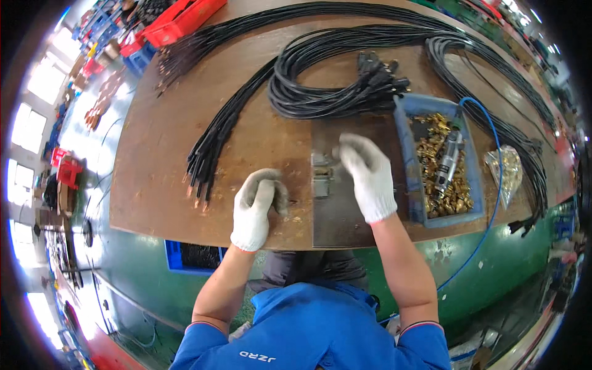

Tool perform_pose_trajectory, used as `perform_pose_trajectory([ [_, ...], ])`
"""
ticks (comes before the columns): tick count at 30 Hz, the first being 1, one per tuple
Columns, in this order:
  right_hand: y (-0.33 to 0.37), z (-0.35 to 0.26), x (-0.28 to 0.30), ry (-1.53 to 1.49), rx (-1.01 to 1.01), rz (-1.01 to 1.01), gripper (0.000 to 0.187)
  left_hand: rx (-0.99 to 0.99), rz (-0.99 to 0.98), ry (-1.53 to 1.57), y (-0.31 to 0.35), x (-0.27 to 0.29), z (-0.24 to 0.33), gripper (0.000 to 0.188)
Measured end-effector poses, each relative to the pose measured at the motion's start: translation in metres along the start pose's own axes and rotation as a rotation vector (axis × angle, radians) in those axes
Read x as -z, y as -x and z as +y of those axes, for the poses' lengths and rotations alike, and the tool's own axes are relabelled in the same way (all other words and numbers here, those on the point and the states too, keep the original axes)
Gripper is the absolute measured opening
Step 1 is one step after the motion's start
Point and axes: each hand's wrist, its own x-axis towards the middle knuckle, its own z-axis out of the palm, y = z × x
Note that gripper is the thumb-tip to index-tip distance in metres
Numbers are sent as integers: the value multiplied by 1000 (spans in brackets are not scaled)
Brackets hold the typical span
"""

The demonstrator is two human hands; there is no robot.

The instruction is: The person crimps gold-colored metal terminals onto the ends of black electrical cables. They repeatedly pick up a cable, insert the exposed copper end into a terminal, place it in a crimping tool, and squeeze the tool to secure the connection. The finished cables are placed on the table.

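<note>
My left hand (259,206), in a white work glove with greyed fingertips, hovers near the table's front edge. Its fingers curve loosely away from the thumb, and I see nothing between them. To its left lie the stripped copper ends of a black cable bundle (213,143). My right hand (368,176), gloved the same way, is just right of a small metal fixture (321,176) on a dark board (351,225). Motion smears its fingertips, so whether they pinch anything cannot be made out.
A blue bin (414,185) of brass fittings (459,200) stands on the right, a silver air tool (448,161) lying in it with a blue hose (497,139). Beside it sits a clear bag (507,172) of fittings. Coiled black cables (308,102) lie across the back; a red crate (183,23) is far left.
</note>
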Motion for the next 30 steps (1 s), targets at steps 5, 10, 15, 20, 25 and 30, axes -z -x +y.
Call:
perform_pose_trajectory([
  [5,48,19,-2,247,54,-135,32,-439,459,-963,0,60,15,24],
  [10,46,29,-1,371,169,-165,30,-338,719,-1327,-2,123,40,29],
  [15,46,19,-3,432,174,-183,29,-154,570,-1517,-13,132,53,37],
  [20,46,21,-4,415,232,-176,28,-65,437,-1557,-24,129,55,40],
  [25,45,23,-1,425,250,-177,28,-9,345,-1352,-10,94,72,34],
  [30,41,14,1,378,92,-277,27,10,112,-968,-5,56,71,35],
])
